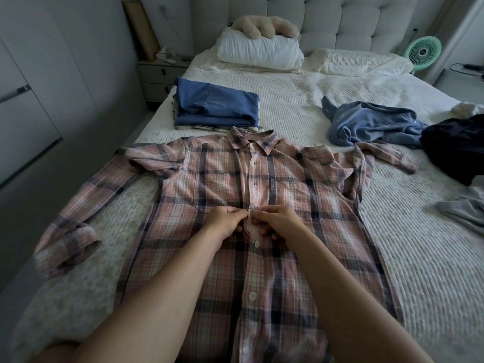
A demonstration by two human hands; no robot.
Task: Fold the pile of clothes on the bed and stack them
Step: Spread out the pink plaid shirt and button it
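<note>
On the bed [301, 100], left hand [222, 222] and right hand [279, 221] pinch the plaid shirt [288, 258] placket (seemingly buttoning).

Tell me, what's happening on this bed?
A person is sorting laundry. A plaid shirt lies spread face up on the bed, sleeves out. Both hands, the left hand and the right hand, pinch its front placket mid-chest, apparently doing up a button. Behind the collar sits a folded stack topped with blue. To the right, a blue garment, a dark garment and a grey one still lie unfolded.
</note>
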